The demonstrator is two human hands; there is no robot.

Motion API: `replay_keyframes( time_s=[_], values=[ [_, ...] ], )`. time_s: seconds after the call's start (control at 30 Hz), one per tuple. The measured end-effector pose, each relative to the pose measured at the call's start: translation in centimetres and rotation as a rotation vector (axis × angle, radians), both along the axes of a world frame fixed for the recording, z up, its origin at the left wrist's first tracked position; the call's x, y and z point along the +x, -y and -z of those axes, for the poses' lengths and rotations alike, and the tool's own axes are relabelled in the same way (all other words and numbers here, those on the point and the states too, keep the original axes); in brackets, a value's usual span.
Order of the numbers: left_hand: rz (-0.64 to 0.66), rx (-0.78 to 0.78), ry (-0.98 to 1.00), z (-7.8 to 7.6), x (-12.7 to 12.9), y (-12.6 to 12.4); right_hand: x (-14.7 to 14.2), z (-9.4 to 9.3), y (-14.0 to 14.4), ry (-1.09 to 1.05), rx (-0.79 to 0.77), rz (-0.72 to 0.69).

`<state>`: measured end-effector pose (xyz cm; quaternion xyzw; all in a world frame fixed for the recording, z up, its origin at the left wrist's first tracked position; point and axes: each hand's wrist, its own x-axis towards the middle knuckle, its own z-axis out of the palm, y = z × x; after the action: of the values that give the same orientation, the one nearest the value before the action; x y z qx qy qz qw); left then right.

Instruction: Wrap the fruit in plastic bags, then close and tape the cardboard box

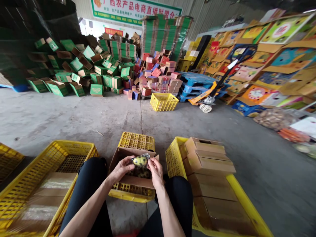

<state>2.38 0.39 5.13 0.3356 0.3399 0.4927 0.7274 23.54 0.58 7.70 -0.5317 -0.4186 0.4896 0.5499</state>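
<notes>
Both your hands are on one fruit [139, 161]: left hand [121, 168] cups it from the left, right hand [155, 168] pinches its right side, fingers closed on it. Fruit is small, yellow-green, with dark specks, in a clear shiny wrap that bunches at the top right. It sits just above the open cardboard box [133, 180] between your knees. Box contents are dark and mostly hidden by your hands; can't tell what they are. The box rests on a small yellow crate [136, 141], back half visible behind the flaps. Left, a big yellow crate [74, 148] holds flat cardboard with tape strips, blurred at the near end. Right, another yellow crate [174, 158] holds closed brown boxes [209, 164] stacked above its rim; its near corner is cut off by the frame.
</notes>
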Motion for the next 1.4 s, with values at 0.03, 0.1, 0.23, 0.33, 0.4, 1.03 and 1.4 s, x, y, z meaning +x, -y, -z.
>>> replay_keyframes(
  time_s=[0.03,0.1,0.23,0.33,0.4,1.03,1.4],
  values=[
    [0.006,-0.014,-0.013,0.0,0.0,0.0,-0.1,0.0,0.1,-0.020,-0.011,-0.005],
    [0.010,-0.025,-0.043,0.1,-0.1,0.0,-0.2,-0.1,0.2,-0.044,-0.026,-0.034],
    [-0.053,0.034,-0.102,-0.1,-0.3,0.0,-0.3,-0.1,-0.1,0.007,0.012,-0.083],
    [-0.084,0.076,-0.126,-0.3,-0.5,-0.2,-0.1,0.1,-0.3,0.113,0.047,-0.069],
    [-0.089,0.088,-0.131,-0.4,-0.5,-0.2,0.1,0.3,-0.3,0.160,0.022,-0.066],
    [0.003,-0.060,0.001,-1.1,0.0,0.4,-1.0,0.3,0.3,-0.096,0.035,-0.016],
    [-0.158,0.042,-0.075,-0.9,-0.2,0.1,-1.0,0.1,0.3,-0.162,-0.032,-0.106]
  ],
)
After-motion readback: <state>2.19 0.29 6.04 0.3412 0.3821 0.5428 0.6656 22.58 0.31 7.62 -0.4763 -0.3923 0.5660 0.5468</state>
